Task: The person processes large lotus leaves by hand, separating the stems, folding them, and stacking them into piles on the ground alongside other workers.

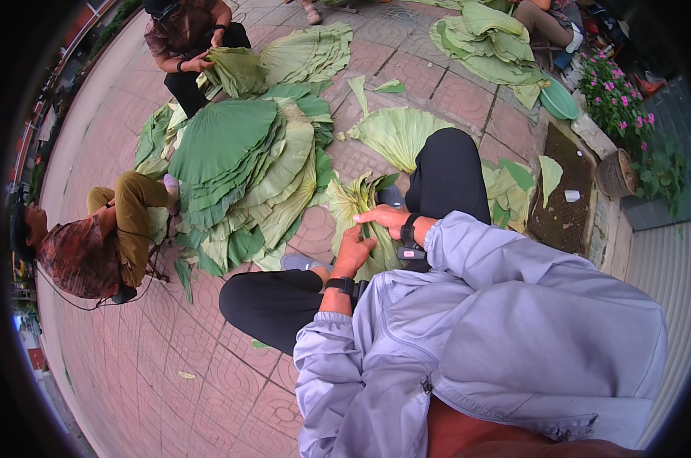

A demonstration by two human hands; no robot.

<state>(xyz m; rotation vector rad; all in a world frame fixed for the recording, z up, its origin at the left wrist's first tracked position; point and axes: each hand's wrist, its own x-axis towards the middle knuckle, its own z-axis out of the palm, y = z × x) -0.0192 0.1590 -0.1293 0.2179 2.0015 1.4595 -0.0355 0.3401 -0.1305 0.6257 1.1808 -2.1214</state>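
Note:
Between my knees is a bunched pale green lotus leaf (345, 201), its folds gathered near the middle. My left hand (354, 251) pinches the near side of the folds, fingers bent inward. My right hand (386, 218) grips the gathered part from the other side, thumb reaching across towards the left fingers. The two hands almost touch, and part of the leaf is hidden beneath them. Just beyond lies a fanned stack of pale dried leaves (401, 133), near my right knee.
A large layered pile of green and yellowish lotus leaves (231, 154) spreads ahead on the left. Two people sit beside it, one handling leaves (236, 71). Another leaf heap (488, 48), a green basin (559, 98) and a flower pot (617, 173) are to the right.

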